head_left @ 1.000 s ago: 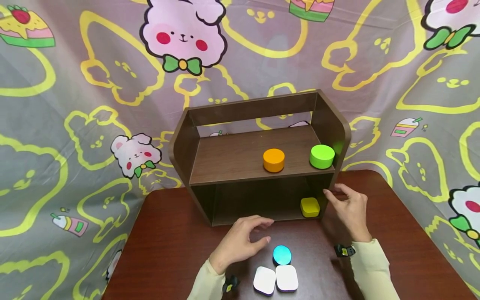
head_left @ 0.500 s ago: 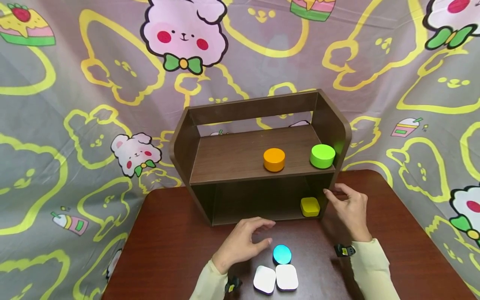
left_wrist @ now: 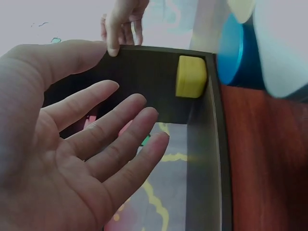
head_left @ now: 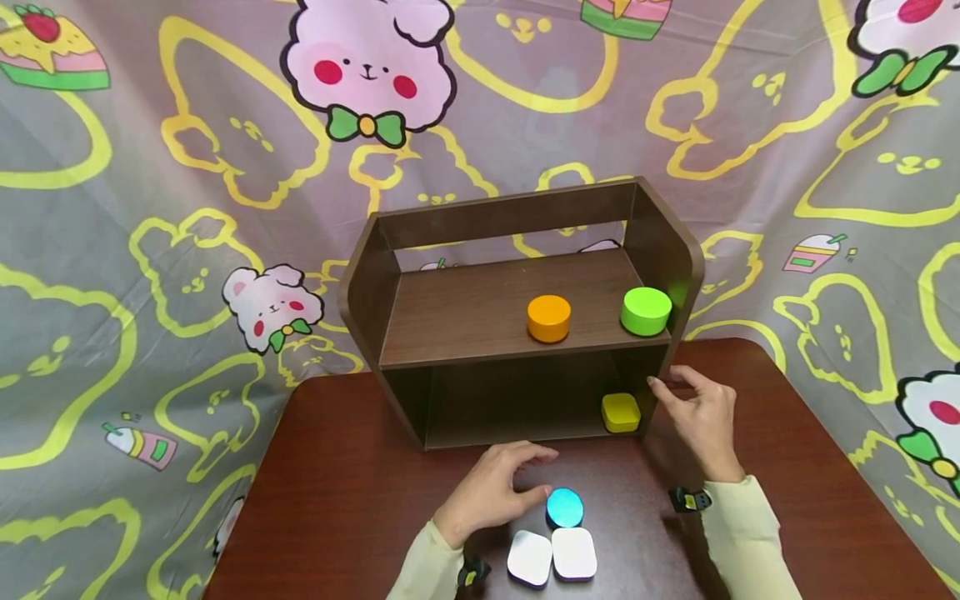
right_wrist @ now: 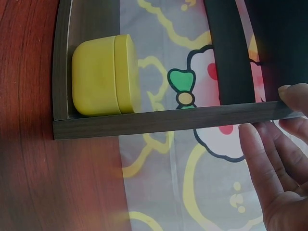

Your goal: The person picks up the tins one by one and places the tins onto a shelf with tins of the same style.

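Note:
My left hand (head_left: 491, 492) is over the table, thumb and fingers apart and nothing held, its thumb tip close beside a round blue-topped container (head_left: 565, 508); whether they touch I cannot tell. Two rounded-square containers with white tops, a left one (head_left: 530, 558) and a right one (head_left: 574, 554), lie just in front of it. My right hand (head_left: 697, 421) pinches the right side panel of a dark brown two-tier shelf (head_left: 465, 304), thumb on the inside and fingers outside, as the right wrist view shows. A yellow lidded box (right_wrist: 98, 77) sits in the lower tier's right corner.
On the upper tier stand an orange round container (head_left: 549, 319) and a bright green one (head_left: 646, 312), the green one near the right panel. The reddish-brown table (head_left: 337, 500) carries everything. A patterned cloth (head_left: 247, 167) hangs behind and at both sides.
My left hand has moved slightly right and toward me, bringing its thumb close to the blue container. The right hand stays on the shelf's side panel.

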`<action>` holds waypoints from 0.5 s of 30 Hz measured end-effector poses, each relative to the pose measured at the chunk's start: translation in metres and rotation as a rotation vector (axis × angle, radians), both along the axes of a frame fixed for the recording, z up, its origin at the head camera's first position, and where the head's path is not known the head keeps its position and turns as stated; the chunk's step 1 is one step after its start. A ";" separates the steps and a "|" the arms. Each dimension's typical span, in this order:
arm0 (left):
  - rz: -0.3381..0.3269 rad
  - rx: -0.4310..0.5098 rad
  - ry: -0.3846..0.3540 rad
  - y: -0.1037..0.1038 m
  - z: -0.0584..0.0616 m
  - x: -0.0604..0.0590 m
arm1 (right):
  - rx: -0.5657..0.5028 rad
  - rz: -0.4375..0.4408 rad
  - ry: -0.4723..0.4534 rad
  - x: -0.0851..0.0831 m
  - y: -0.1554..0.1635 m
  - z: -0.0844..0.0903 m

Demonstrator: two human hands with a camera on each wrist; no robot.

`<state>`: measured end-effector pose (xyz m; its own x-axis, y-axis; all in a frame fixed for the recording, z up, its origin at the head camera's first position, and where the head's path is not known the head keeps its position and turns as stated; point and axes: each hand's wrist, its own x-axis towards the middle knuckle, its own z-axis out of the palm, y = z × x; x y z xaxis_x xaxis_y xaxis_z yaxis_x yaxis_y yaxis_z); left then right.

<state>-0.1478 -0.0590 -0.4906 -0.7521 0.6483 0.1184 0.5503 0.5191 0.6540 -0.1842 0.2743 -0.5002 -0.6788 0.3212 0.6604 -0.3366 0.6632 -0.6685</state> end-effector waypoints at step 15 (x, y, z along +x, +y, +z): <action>-0.063 -0.098 -0.073 0.010 -0.016 -0.002 | 0.000 0.006 -0.016 0.001 -0.001 0.001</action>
<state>-0.1496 -0.0489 -0.5062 -0.7137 0.7004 -0.0011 0.5367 0.5479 0.6416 -0.1830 0.2733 -0.4987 -0.6913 0.3169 0.6494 -0.3298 0.6612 -0.6738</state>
